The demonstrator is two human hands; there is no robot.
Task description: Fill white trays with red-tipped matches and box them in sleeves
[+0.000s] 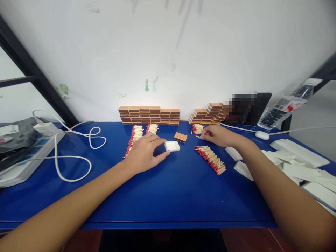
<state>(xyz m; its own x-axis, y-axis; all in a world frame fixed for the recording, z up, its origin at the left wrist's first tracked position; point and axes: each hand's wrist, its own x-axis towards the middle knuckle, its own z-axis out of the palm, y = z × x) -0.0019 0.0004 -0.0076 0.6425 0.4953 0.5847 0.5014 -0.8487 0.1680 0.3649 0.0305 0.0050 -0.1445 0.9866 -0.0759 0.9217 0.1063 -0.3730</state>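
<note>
Gripping: left hand (pixel 144 153) lies on the blue tabletop (pixel 168 189), thumb and fingers closed on the near edge of the small white open cardboard tray (pixel 172 146).
Tray spot: it sits flat near the middle of the table, just in front of a single brown matchbox sleeve (pixel 180 137).
Right hand: right hand (pixel 217 135) is stretched out to the far right pile of red-tipped wooden matches (pixel 197 128), fingertips pinched down at the pile's edge; whether a match is actually caught between them, I cannot tell.
Nearer pile: a fan of red-tipped matches (pixel 210 159) lies just below that hand's wrist, heads pointing left.
Left side piles: two more heaps of matches (pixel 135 137) lie behind the left hand, partly hidden by its knuckles.
Back wall: a neat row of stacked brown matchboxes (pixel 149 115) on the left, a stepped stack of brown boxes (pixel 207 114) on the right.
Right edge: loose white flat tray blanks (pixel 296 164) are scattered beside the right forearm.
Left edge: a looped white cable (pixel 76 154) and a white power strip (pixel 23 161).
</note>
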